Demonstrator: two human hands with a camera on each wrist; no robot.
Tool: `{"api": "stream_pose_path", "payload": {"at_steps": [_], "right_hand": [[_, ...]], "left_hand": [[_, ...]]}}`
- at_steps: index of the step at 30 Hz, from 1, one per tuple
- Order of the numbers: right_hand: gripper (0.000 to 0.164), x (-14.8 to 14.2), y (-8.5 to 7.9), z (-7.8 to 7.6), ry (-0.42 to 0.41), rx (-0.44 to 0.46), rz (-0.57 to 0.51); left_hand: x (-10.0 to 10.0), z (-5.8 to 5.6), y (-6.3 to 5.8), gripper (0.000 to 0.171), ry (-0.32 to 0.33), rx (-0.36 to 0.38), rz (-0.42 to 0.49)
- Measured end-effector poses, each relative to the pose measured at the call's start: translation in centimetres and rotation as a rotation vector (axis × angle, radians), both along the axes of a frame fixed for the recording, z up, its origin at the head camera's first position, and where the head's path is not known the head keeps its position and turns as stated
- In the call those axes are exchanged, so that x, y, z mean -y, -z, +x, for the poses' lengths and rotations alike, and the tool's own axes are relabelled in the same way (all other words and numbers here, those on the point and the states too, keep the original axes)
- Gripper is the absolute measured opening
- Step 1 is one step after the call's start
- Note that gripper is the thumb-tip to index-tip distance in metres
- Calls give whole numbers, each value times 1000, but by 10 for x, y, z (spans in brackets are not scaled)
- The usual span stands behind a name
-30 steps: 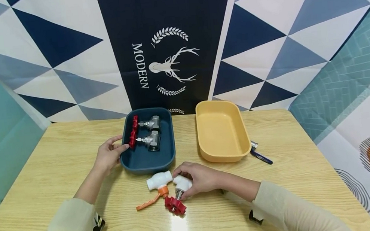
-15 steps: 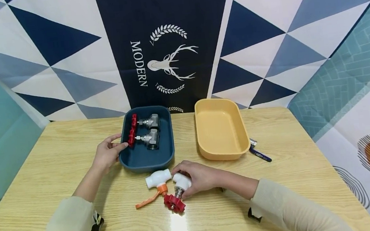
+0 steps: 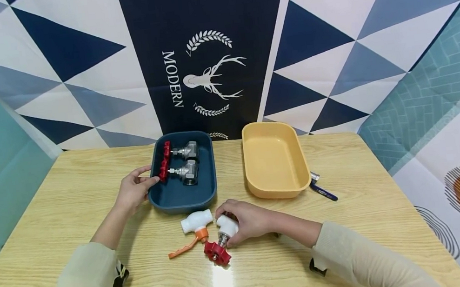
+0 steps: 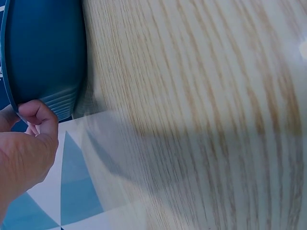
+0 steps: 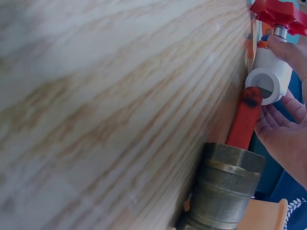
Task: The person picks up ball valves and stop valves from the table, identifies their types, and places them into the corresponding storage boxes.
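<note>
My left hand (image 3: 131, 191) pinches the left rim of a dark blue plastic bin (image 3: 181, 199), thumb inside and fingers outside; the left wrist view shows the same hold. Two steel gate valves (image 3: 188, 172) with red handwheels lie in the bin. In front of it, my right hand (image 3: 248, 221) grips a white plastic gate valve (image 3: 227, 226) whose red handwheel (image 3: 217, 253) points toward me. The right wrist view shows the valve's round open end, with the thumb near the stem. Just left of it lies a white ball valve (image 3: 196, 222) with an orange lever.
A yellow bin (image 3: 276, 162) stands right of the blue one. Beside it lies a metal valve with a blue lever (image 3: 323, 193). A brass valve (image 5: 223, 187) with a red lever (image 5: 241, 125) lies near the right wrist, mostly hidden by the forearm in the head view.
</note>
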State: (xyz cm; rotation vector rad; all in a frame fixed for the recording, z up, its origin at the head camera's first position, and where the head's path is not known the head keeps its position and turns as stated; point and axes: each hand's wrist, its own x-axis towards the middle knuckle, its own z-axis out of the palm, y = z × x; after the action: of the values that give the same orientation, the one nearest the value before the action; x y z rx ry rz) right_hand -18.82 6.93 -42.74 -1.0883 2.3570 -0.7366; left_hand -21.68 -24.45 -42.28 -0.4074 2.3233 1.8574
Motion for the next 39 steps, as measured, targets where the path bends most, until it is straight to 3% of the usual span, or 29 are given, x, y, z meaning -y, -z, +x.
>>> {"api": "stream_pose_path", "payload": {"at_steps": [23,30,39], "right_hand": [[56,-5,3,5,60,-8,-18],[63,-5,3,5,28,-48,9],[56,-4,1,4,18,-73,33]], "left_hand": [[-1,2,-3,56,6,0,13],[-1,2,-3,56,8,-5,19],[0,0,-1,57,10,-10,20]]}}
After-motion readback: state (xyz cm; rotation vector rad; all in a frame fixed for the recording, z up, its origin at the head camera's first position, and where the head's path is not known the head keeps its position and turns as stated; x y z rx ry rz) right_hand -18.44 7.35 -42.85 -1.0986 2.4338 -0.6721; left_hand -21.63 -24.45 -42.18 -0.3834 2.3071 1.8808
